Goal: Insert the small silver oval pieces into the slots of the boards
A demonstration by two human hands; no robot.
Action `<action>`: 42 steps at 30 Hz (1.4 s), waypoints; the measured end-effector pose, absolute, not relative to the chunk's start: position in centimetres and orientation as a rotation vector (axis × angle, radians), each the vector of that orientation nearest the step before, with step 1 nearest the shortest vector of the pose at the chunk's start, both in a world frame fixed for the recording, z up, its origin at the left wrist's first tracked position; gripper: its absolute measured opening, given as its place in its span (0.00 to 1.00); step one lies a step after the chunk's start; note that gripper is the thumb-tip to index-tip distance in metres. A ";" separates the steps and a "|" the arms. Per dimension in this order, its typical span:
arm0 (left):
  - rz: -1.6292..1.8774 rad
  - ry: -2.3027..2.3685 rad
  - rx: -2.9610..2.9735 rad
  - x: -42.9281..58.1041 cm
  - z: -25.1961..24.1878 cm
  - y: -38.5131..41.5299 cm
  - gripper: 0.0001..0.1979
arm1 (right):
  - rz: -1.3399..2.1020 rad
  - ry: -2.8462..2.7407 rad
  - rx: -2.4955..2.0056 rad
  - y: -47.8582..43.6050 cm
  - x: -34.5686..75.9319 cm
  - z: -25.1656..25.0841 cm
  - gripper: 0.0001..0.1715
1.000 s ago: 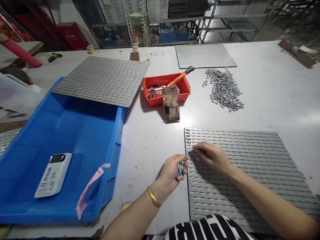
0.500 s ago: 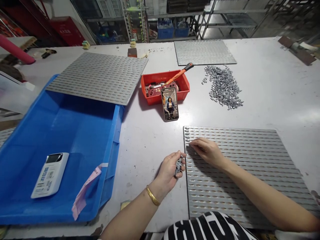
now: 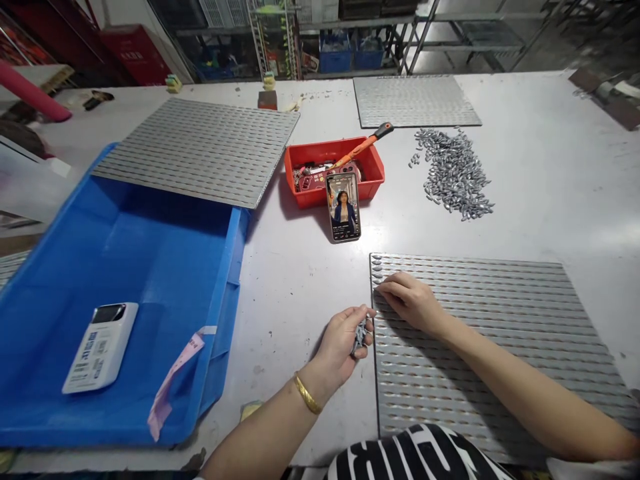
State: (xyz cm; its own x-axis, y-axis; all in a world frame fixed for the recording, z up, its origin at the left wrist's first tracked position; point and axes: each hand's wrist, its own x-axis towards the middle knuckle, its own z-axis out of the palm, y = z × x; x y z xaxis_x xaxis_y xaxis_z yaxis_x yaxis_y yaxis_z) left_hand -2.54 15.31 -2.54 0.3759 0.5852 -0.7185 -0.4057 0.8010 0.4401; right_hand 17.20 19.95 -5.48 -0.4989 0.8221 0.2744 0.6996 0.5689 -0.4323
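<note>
My left hand (image 3: 347,340) is closed loosely around several small grey metal pieces (image 3: 360,335), just left of a slotted grey plate (image 3: 480,347). Over the plate's upper left corner, my right hand (image 3: 413,301) has thumb and fingers pinched together, the tips touching the first column of slots. Whatever sits between those fingertips is hidden. Above them, several pointed oval grey pieces (image 3: 377,264) lie in the first slots of that column. A loose pile of the same grey pieces (image 3: 457,175) is spread on the table beyond the plate.
A phone (image 3: 343,208) leans on a red bin (image 3: 300,199) holding an orange-handled tool (image 3: 363,145). On the left, a blue crate (image 3: 165,280) contains a white device (image 3: 100,347); another slotted plate (image 3: 200,150) rests across its far end. A third plate (image 3: 417,101) lies at the back.
The view has shifted slightly. My right fingertips have moved a little towards the plate's left edge, still pinched. My left hand keeps its hold on the pieces.
</note>
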 end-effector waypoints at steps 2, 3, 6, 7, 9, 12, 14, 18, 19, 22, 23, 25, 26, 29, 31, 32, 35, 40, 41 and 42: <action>0.638 1.006 0.204 -2.5 -2.5 15.3 0.17 | 0.345 -2.372 -1.237 20.0 17.1 -5.4 0.11; 0.638 1.008 0.204 -2.5 -2.5 15.3 0.17 | 0.342 -2.377 -1.239 20.0 17.0 -5.4 0.11; 0.641 1.012 0.202 -2.5 -2.4 15.3 0.18 | 0.330 -2.392 -1.250 19.9 16.9 -5.3 0.11; 0.643 1.013 0.202 -2.5 -2.4 15.3 0.18 | 0.326 -2.394 -1.255 19.9 16.8 -5.3 0.11; 0.649 1.014 0.204 -2.4 -2.4 15.3 0.19 | 0.319 -2.396 -1.266 19.9 16.7 -5.3 0.11; 0.655 1.010 0.211 -2.3 -2.3 15.3 0.21 | 0.311 -2.397 -1.281 19.8 16.5 -5.3 0.11; 0.656 1.005 0.215 -2.3 -2.2 15.3 0.22 | 0.307 -2.396 -1.292 19.8 16.5 -5.3 0.11; 0.658 0.997 0.222 -2.4 -2.0 15.2 0.22 | 0.320 -2.382 -1.311 19.5 16.4 -4.7 0.10; 0.658 0.995 0.223 -2.4 -2.0 15.2 0.22 | 0.348 -2.364 -1.313 19.3 16.3 -4.3 0.10; 0.660 0.993 0.227 -2.4 -1.9 15.2 0.21 | 0.500 -2.284 -1.261 18.4 15.6 -2.9 0.12; 0.660 0.992 0.227 -2.3 -2.0 15.1 0.21 | 0.549 -2.269 -1.221 18.1 15.2 -2.4 0.12; 0.664 0.992 0.229 -2.2 -2.1 15.1 0.18 | 0.604 -2.271 -1.151 17.4 14.5 -1.7 0.12; 0.666 0.991 0.231 -2.1 -2.2 15.0 0.17 | 0.606 -2.280 -1.132 17.2 14.2 -1.4 0.12; 0.669 0.981 0.232 -2.0 -2.3 15.0 0.14 | 0.593 -2.292 -1.121 16.9 13.6 -1.4 0.10; 0.670 0.970 0.227 -2.1 -2.4 15.0 0.13 | 0.595 -2.279 -1.113 16.9 13.6 -1.6 0.09; 0.671 0.966 0.222 -2.1 -2.4 15.0 0.14 | 0.597 -2.277 -1.104 16.9 13.7 -1.7 0.09; 0.670 0.960 0.203 -2.2 -2.3 15.1 0.14 | 0.573 -2.302 -1.072 16.9 14.1 -1.9 0.10; 0.662 0.952 0.184 -2.1 -2.6 15.1 0.15 | 0.485 -2.344 -1.042 16.6 14.7 -1.8 0.12; 0.661 0.952 0.185 -2.1 -2.6 15.0 0.15 | 0.462 -2.344 -1.044 16.5 14.7 -1.8 0.13; 0.660 0.954 0.188 -2.1 -2.6 15.0 0.15 | 0.438 -2.342 -1.048 16.4 14.7 -1.8 0.13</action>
